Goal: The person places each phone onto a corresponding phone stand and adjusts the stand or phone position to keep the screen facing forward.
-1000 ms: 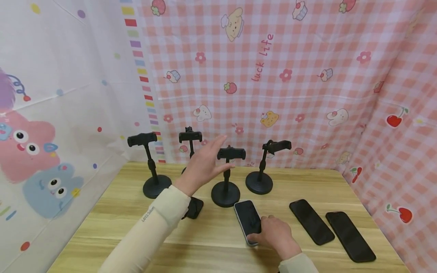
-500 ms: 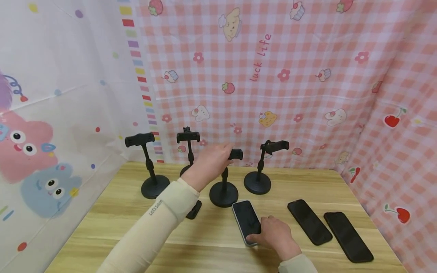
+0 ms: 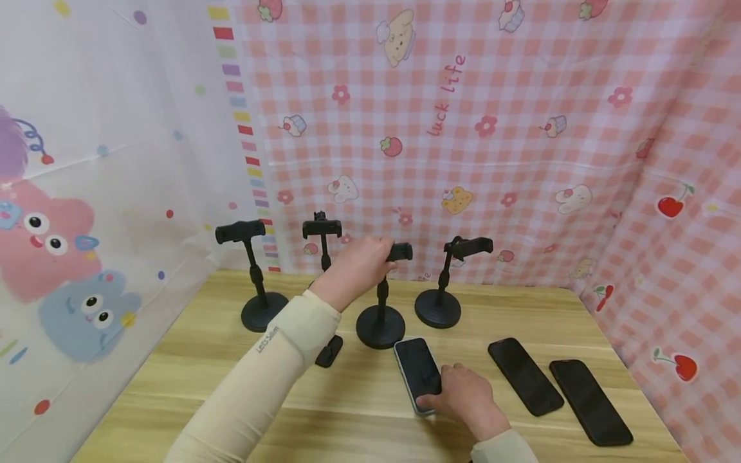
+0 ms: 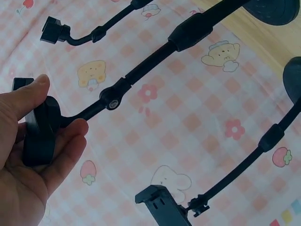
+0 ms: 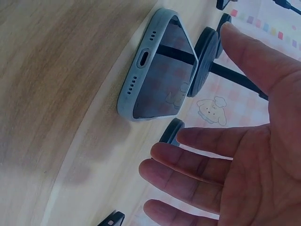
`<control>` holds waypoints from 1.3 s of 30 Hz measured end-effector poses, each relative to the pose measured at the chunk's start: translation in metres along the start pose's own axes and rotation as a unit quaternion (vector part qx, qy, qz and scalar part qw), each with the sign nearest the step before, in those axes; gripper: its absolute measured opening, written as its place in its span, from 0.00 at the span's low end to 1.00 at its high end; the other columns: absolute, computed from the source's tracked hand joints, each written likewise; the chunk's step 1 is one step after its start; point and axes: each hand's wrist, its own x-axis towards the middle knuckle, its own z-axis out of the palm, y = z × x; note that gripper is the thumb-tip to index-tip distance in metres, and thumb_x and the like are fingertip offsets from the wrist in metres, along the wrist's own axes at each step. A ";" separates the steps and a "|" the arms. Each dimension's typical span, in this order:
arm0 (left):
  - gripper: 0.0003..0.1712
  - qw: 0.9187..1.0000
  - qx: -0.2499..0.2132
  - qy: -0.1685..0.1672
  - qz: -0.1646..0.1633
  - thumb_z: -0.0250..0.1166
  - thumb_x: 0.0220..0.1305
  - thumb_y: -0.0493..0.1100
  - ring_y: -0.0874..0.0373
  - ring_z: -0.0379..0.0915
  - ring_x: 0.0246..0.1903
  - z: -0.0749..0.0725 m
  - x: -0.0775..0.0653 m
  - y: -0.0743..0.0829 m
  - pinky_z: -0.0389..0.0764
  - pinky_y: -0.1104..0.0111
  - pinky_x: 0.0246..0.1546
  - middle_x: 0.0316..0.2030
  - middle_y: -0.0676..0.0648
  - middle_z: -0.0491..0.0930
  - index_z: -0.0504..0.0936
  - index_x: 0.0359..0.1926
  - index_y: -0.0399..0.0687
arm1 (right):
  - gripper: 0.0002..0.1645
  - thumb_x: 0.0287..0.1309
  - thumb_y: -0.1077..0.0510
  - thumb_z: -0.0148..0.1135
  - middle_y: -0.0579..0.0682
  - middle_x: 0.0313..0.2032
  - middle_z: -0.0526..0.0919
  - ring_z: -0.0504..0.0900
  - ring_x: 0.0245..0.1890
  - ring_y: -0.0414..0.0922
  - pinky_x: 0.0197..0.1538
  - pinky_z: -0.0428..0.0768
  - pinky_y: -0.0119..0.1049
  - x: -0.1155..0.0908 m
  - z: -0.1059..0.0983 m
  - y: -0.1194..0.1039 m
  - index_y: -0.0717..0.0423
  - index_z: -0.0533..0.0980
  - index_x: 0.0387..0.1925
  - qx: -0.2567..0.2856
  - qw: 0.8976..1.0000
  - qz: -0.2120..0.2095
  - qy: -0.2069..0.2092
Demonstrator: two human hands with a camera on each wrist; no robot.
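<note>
My left hand [image 3: 360, 263] grips the clamp head [image 4: 38, 134] of a black phone stand, the front middle one of several. In the left wrist view, thumb and fingers wrap round that clamp, and its jointed stem [image 4: 153, 61] runs up to the right. The stand's round base [image 3: 380, 326] rests on the table. My right hand [image 3: 466, 395] is at the near right end of a phone [image 3: 418, 368] in a pale case, lying screen up. The right wrist view shows this hand [image 5: 254, 160] with loose, spread fingers, apart from the phone [image 5: 160, 77].
Black phone stands rise at the left [image 3: 263, 311], behind my left hand [image 3: 322, 228], and at the back right [image 3: 438, 308]. Two dark phones, one nearer [image 3: 525, 376] and one farther right [image 3: 590, 402], lie on the wooden table [image 3: 359, 431]. A small black object [image 3: 329, 352] is partly behind my left sleeve.
My left hand has come from above and left of the front stand, fingers spread, down onto its clamp and closed round it. My right hand stays by the pale-cased phone.
</note>
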 end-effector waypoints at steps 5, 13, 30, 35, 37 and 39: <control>0.13 1.000 -0.024 -0.012 -0.004 0.65 0.69 0.47 0.60 0.75 0.26 -0.003 0.004 -0.002 0.76 0.69 0.26 0.33 0.47 0.81 0.79 0.45 0.40 | 0.45 0.44 0.31 0.73 0.59 0.36 0.79 0.79 0.35 0.52 0.40 0.79 0.52 0.003 0.002 -0.002 0.68 0.78 0.45 -0.003 1.000 -0.003 0.001; 0.11 0.999 -0.041 -0.015 -0.024 0.66 0.68 0.45 0.59 0.75 0.26 -0.006 0.006 0.000 0.76 0.69 0.26 0.31 0.48 0.80 0.79 0.42 0.42 | 0.47 0.43 0.31 0.74 0.60 0.37 0.79 0.80 0.35 0.54 0.38 0.79 0.52 0.007 0.004 -0.004 0.70 0.77 0.47 -0.005 1.000 0.002 0.009; 0.13 0.999 -0.024 -0.022 -0.027 0.65 0.69 0.48 0.60 0.75 0.26 -0.004 0.003 0.000 0.76 0.69 0.26 0.31 0.48 0.80 0.79 0.43 0.42 | 0.54 0.39 0.25 0.73 0.60 0.33 0.76 0.75 0.35 0.52 0.39 0.81 0.49 0.018 0.025 -0.010 0.74 0.77 0.42 0.004 1.000 0.018 0.017; 0.14 0.999 -0.020 -0.019 -0.025 0.64 0.69 0.48 0.59 0.76 0.27 -0.005 0.004 0.002 0.76 0.68 0.28 0.33 0.48 0.81 0.79 0.45 0.41 | 0.58 0.35 0.23 0.72 0.61 0.34 0.75 0.74 0.36 0.53 0.40 0.80 0.50 0.023 0.029 -0.009 0.74 0.76 0.44 0.015 0.999 0.047 0.002; 0.14 0.999 -0.016 -0.017 -0.025 0.64 0.69 0.48 0.59 0.76 0.27 -0.005 0.003 0.003 0.77 0.68 0.28 0.33 0.47 0.81 0.80 0.45 0.41 | 0.61 0.34 0.21 0.72 0.62 0.35 0.74 0.74 0.37 0.53 0.40 0.80 0.51 0.024 0.030 -0.010 0.74 0.76 0.45 0.020 0.998 0.056 -0.008; 0.14 0.999 -0.012 -0.015 -0.026 0.65 0.69 0.49 0.59 0.76 0.28 -0.005 0.002 0.003 0.77 0.68 0.28 0.33 0.47 0.81 0.80 0.45 0.41 | 0.62 0.32 0.20 0.72 0.62 0.35 0.74 0.73 0.37 0.54 0.39 0.80 0.51 0.026 0.031 -0.012 0.75 0.76 0.46 0.023 0.998 0.063 -0.015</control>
